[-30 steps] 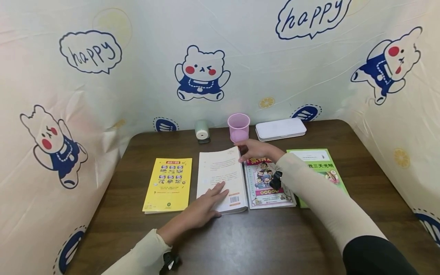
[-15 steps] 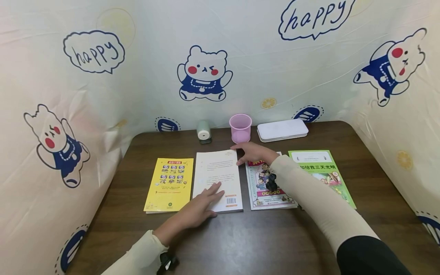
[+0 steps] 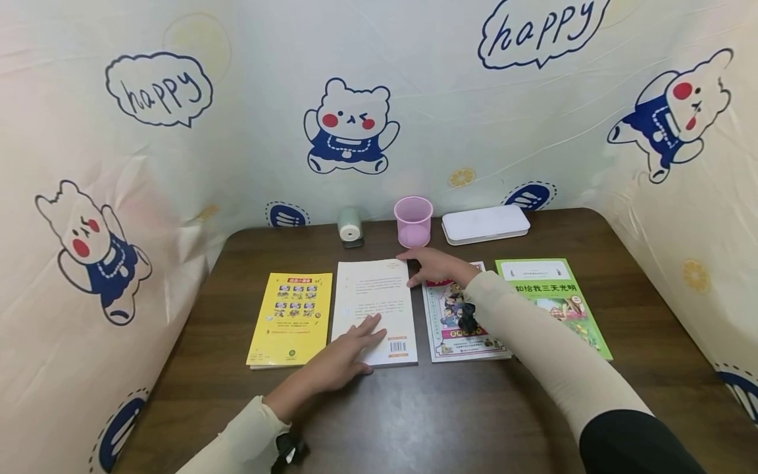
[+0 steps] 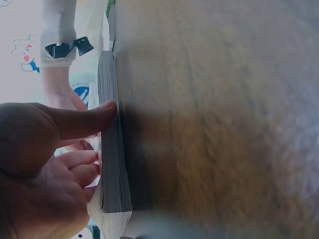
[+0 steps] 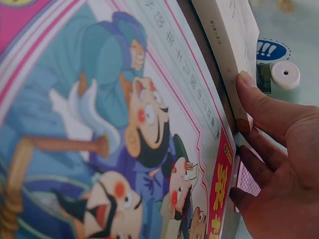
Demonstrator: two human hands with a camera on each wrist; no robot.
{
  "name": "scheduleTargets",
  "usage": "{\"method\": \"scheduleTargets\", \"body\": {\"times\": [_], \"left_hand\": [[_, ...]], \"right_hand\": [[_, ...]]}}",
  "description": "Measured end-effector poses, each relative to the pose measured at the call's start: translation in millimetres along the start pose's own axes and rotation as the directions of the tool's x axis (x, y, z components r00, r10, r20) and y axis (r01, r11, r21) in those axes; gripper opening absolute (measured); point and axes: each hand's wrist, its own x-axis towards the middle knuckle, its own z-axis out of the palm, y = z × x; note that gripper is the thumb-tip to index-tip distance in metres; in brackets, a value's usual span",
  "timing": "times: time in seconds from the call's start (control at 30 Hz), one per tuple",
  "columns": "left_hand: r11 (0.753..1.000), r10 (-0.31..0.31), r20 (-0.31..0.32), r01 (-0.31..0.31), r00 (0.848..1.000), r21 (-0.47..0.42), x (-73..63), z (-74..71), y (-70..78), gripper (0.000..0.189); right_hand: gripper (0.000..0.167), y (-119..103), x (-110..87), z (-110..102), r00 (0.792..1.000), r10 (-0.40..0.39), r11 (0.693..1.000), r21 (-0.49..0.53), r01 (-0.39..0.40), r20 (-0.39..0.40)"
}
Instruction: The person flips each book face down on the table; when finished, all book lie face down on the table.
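Observation:
A thick white book (image 3: 373,283) lies flat, back cover up, in the middle of the row. My left hand (image 3: 343,355) rests with straight, spread fingers on its lower cover. In the left wrist view the thumb (image 4: 89,119) presses the bottom page edge. At the book's top right corner is my right hand (image 3: 435,264). The right wrist view shows that thumb (image 5: 256,97) against the spine (image 5: 222,55), an index finger at the top edge, and the other fingers loosely extended. Right of it lies a cartoon-covered book (image 3: 453,309), partly hidden by the right forearm.
A yellow book (image 3: 290,319) lies left of the white one, a green book (image 3: 562,289) at far right. Along the back stand a green pencil sharpener (image 3: 349,227), a pink cup (image 3: 413,224) and a white case (image 3: 485,224). Patterned cloth hangs behind the brown table (image 3: 403,421).
The white book has come down flat and slid slightly left, widening its gap from the cartoon-covered book. Both hands moved left with it. Over the last half second they have barely moved.

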Motion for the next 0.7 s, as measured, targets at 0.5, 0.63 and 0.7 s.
{"method": "scheduleTargets", "body": {"times": [0.5, 0.63, 0.7], "left_hand": [[1.0, 0.006, 0.001, -0.006, 1.0, 0.004, 1.4, 0.8, 1.5, 0.073], [1.0, 0.009, -0.001, -0.009, 1.0, 0.003, 1.0, 0.9, 1.6, 0.072], [1.0, 0.013, -0.003, -0.013, 1.0, 0.002, 0.8, 1.0, 1.5, 0.072]], "right_hand": [[0.076, 13.0, -10.2, -1.6, 0.998, 0.062, 0.998, 0.005, -0.062, -0.029], [0.074, 17.5, -19.7, -5.6, 0.996, 0.078, 0.997, 0.028, -0.077, -0.03], [0.072, 20.8, -25.0, -7.8, 0.996, 0.082, 0.996, 0.042, -0.081, -0.03]]}}
